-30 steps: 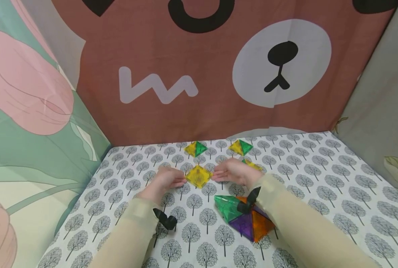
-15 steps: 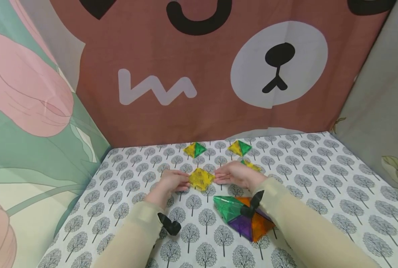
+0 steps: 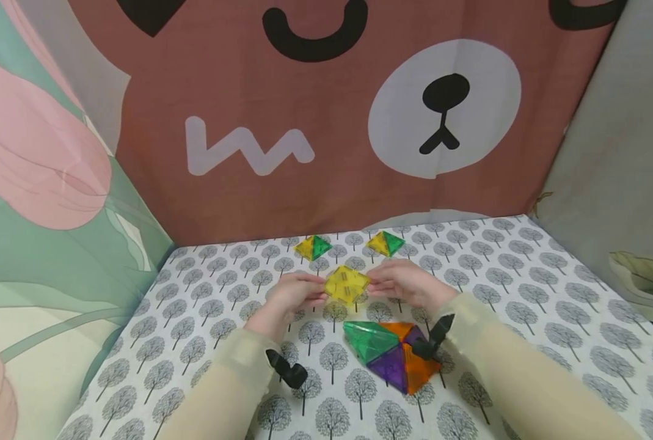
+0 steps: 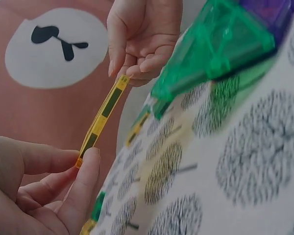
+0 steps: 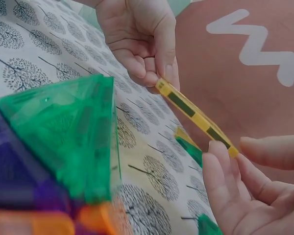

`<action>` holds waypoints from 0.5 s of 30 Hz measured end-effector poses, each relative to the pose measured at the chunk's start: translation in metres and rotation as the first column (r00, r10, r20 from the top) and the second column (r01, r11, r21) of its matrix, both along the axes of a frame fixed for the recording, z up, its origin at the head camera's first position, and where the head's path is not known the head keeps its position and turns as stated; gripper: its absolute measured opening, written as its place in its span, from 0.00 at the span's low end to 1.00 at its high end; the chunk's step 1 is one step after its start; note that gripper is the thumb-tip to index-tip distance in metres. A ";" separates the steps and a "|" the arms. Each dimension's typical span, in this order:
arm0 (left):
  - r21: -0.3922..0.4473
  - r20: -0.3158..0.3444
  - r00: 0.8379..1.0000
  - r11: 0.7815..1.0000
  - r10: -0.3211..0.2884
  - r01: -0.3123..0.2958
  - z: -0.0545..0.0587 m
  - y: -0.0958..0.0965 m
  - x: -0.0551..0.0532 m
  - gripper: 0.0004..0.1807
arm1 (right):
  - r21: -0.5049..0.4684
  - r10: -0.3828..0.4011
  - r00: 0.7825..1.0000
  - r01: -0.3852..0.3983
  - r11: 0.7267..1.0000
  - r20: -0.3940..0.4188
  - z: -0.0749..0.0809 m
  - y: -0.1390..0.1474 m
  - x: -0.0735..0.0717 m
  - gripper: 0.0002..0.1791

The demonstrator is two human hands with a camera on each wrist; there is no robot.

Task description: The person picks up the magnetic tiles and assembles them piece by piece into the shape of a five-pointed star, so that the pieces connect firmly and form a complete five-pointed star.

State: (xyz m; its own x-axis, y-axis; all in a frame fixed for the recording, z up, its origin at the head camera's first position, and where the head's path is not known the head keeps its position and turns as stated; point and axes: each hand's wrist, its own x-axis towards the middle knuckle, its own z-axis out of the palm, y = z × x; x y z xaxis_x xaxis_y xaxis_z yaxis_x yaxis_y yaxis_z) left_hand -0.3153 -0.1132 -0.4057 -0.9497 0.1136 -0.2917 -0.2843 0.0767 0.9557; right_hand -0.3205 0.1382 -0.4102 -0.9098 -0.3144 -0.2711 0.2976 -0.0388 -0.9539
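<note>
A see-through yellow diamond-shaped magnetic tile piece (image 3: pixel 347 285) hangs between my two hands, raised over the tree-print cloth. My left hand (image 3: pixel 293 293) pinches its left corner between thumb and fingers. At the opposite corner, my right hand (image 3: pixel 411 282) holds it with thumb and fingertips. Seen edge-on in the left wrist view, the yellow piece (image 4: pixel 104 117) is thin, with dark magnets along its side. Nearer to me on the cloth lies a joined build of green (image 3: pixel 370 342), purple and orange tiles, partly covered by the right wrist's black camera mount (image 3: pixel 433 339).
Two small yellow-and-green diamonds (image 3: pixel 312 248) (image 3: pixel 385 243) lie near the back of the cloth (image 3: pixel 222 342). A brown bear-print curtain (image 3: pixel 238 208) rises behind, with fabric walls on the left (image 3: pixel 57 256) and right (image 3: pixel 606 153).
The yellow piece, first low between both hands, has been gripped, raised and tilted. Both hands moved slightly right with it. The head view shifted a little; another yellow-green piece is now hidden behind the right hand.
</note>
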 end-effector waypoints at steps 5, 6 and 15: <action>0.032 -0.021 0.999 0.999 -0.040 0.040 0.004 0.016 0.003 0.13 | 0.029 0.009 1.000 -0.009 1.000 -0.002 0.003 0.016 0.008 0.16; 0.040 -0.020 0.999 0.998 -0.048 0.049 0.005 0.019 0.004 0.13 | 0.036 0.016 1.000 -0.015 0.999 -0.011 0.003 0.019 0.010 0.16; -0.068 -0.058 0.986 0.987 -0.153 0.149 0.002 0.043 0.013 0.12 | 0.071 0.022 0.999 -0.019 0.997 -0.036 -0.001 0.054 0.030 0.10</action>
